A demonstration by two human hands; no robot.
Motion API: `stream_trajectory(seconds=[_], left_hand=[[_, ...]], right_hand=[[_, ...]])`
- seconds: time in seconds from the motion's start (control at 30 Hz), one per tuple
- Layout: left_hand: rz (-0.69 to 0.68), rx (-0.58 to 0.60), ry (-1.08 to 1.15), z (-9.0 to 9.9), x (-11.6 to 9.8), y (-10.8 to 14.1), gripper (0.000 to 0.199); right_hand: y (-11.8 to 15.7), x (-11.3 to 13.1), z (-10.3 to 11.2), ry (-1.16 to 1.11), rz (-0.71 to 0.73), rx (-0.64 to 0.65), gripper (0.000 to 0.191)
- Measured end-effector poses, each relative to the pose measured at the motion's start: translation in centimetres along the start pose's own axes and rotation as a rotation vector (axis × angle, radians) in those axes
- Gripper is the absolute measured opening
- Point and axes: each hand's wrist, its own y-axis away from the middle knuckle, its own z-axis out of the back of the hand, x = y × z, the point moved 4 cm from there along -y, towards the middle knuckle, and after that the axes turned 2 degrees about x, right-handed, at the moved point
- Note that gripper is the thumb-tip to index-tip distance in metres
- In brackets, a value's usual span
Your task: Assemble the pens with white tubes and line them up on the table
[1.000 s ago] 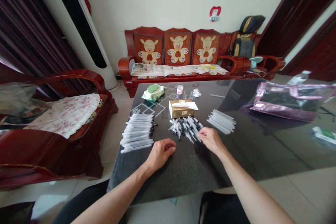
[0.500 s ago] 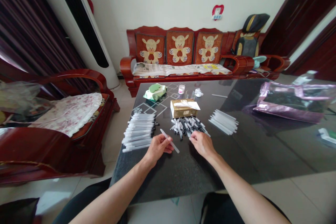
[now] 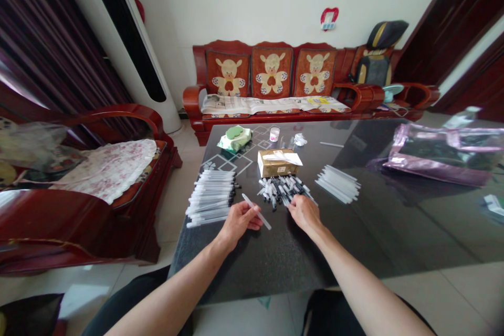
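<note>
My left hand (image 3: 241, 220) is closed on a slim, whitish pen barrel (image 3: 263, 218), held slanting between thumb and fingers just above the table. At the near right edge of a heap of small black-and-clear pen parts (image 3: 279, 189), my right hand (image 3: 306, 212) has its fingertips pinched together. Whatever may be between those fingertips is hidden. To the left of my left hand lies a stack of pens (image 3: 210, 194), whitish with dark ends pointing right. A smaller bundle of whitish pen barrels (image 3: 337, 185) lies to the right of the heap.
A gold tissue box (image 3: 277, 163) stands right behind the heap. Farther back on the dark table (image 3: 252, 273) are a green wipes pack (image 3: 235, 139), a small tub (image 3: 274, 134), crumpled tissue (image 3: 300, 139) and one loose barrel (image 3: 331, 144). A purple-edged clear bag (image 3: 437, 155) lies at right.
The view has shifted slightly. My right hand stays at the heap's edge with its fingers pinched, and my left hand still holds the pen barrel in nearly the same pose.
</note>
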Motion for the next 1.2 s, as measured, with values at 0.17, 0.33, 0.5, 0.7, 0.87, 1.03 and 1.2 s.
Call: stream_trajectory(seconds=[0.17, 0.33, 0.5, 0.7, 0.87, 1.03, 1.2], left_hand=[[-0.005, -0.025, 0.032, 0.3, -0.1, -0.1, 0.036], [-0.024, -0.07, 0.159, 1.6, -0.6, -0.7, 0.03], [-0.055, -0.133, 0.32, 3.3, -1.8, -1.2, 0.023], [-0.111, -0.215, 0.354, 5.1, -3.4, -1.3, 0.013], [-0.117, -0.227, 0.344, 5.7, -3.6, -1.5, 0.014], [-0.133, -0.171, 0.325, 5.2, -3.1, -1.4, 0.02], [-0.126, -0.116, 0.277, 4.4, -2.8, -1.3, 0.026]], right_hand=[[0.2, -0.5, 0.6, -0.064, -0.03, -0.032, 0.02], [1.2, -0.8, 1.1, -0.545, 0.056, 0.026, 0.018], [2.9, -0.1, 1.6, -1.14, 0.189, 0.424, 0.025], [4.0, 0.2, 2.3, -1.212, 0.263, 0.636, 0.023], [4.0, 0.3, 1.9, -1.189, 0.261, 0.657, 0.024], [4.0, 0.5, 1.5, -1.166, 0.256, 0.67, 0.024], [4.0, 0.8, 1.5, -1.151, 0.265, 0.676, 0.022]])
